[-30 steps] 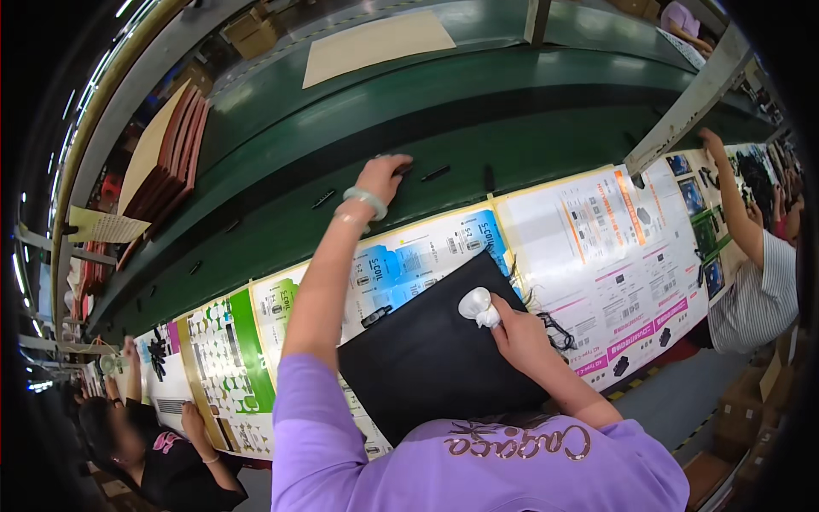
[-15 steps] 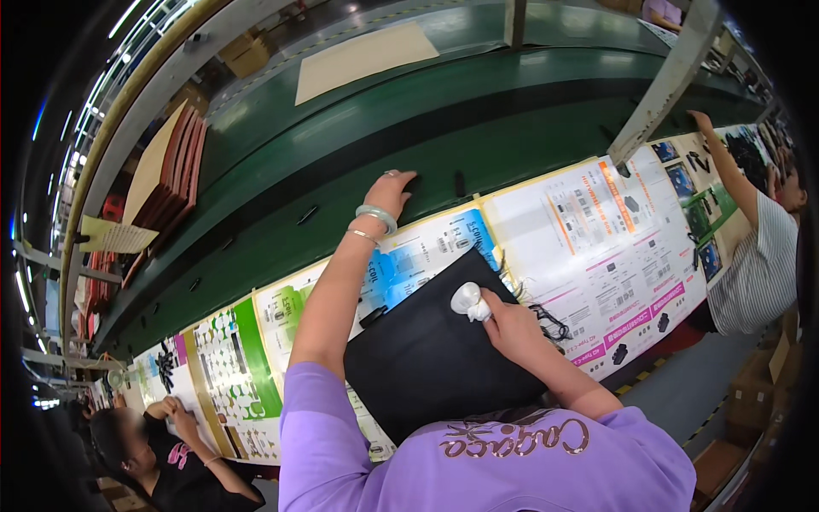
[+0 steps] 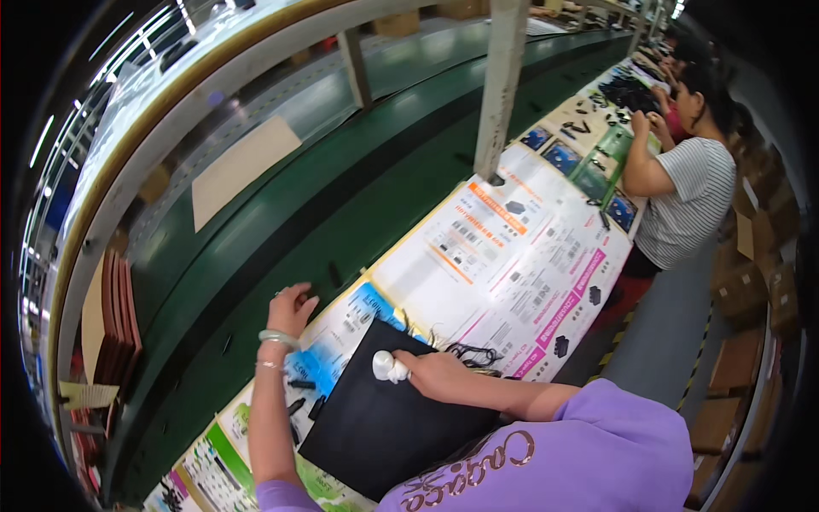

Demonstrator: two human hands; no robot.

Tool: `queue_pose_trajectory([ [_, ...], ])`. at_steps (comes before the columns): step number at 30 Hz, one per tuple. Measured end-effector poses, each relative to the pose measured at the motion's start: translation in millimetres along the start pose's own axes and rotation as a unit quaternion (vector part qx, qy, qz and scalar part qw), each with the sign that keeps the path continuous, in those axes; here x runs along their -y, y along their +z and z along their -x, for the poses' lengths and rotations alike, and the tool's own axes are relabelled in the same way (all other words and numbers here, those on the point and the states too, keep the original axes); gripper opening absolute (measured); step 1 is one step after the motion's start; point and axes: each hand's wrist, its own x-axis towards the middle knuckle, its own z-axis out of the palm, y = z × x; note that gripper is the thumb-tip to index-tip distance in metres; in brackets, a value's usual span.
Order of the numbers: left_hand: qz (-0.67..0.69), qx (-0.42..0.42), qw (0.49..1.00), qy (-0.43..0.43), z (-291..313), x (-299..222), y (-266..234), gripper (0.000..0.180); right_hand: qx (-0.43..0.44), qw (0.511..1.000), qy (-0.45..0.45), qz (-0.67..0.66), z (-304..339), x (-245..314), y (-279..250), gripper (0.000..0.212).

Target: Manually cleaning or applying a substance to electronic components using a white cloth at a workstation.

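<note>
Green belt (image 3: pixel 281 256) runs beside a worktable (image 3: pixel 414 269) covered in printed sheets, with a pale post (image 3: pixel 503 85) standing along the line where the two meet. Near the table's edge, a person in a purple shirt (image 3: pixel 589 452) works with both arms forward. The right hand (image 3: pixel 435 375) has thumb and fingers clamped on a white bundle (image 3: pixel 391 367), which is held over the upper part of a black sheet (image 3: pixel 367 427). The left hand (image 3: pixel 293 309), with a pale bangle (image 3: pixel 280 339) at its wrist, is over the near edge of the belt; its fingers are bent, and whether they close on anything cannot be told. Black cords (image 3: pixel 473 352) lie just beyond the right hand, and small black pieces (image 3: pixel 300 384) sit beside the sheet's left side. Across the belt rests a beige board (image 3: pixel 243 166), with reddish folders (image 3: pixel 119 316) stacked at far left. Farther along the table, a co-worker in a striped top (image 3: pixel 687 196) has both hands raised close together. Cardboard boxes (image 3: pixel 734 358) line the right.
</note>
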Motion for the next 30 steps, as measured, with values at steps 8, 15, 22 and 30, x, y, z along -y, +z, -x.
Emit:
queue_pose_trajectory([
  [8,-0.062,-0.154,0.986,0.020,-50.6,-2.2,70.9,0.019,-0.001,1.000,-0.003,0.000,-0.8,-0.9,7.7,0.042],
  [15,0.069,-0.128,0.986,0.079,91.2,-90.5,54.0,0.025,0.002,0.996,0.055,-0.071,5.5,-2.9,-24.1,0.038],
  [22,0.111,-0.178,0.978,-0.001,170.7,-92.0,101.1,0.050,-0.011,0.996,0.034,-0.084,-14.4,-0.5,-17.4,0.043],
  [30,0.137,-0.218,0.966,-0.016,167.8,-94.5,111.1,0.068,-0.058,0.995,0.028,-0.081,7.2,-8.5,-6.9,0.046],
])
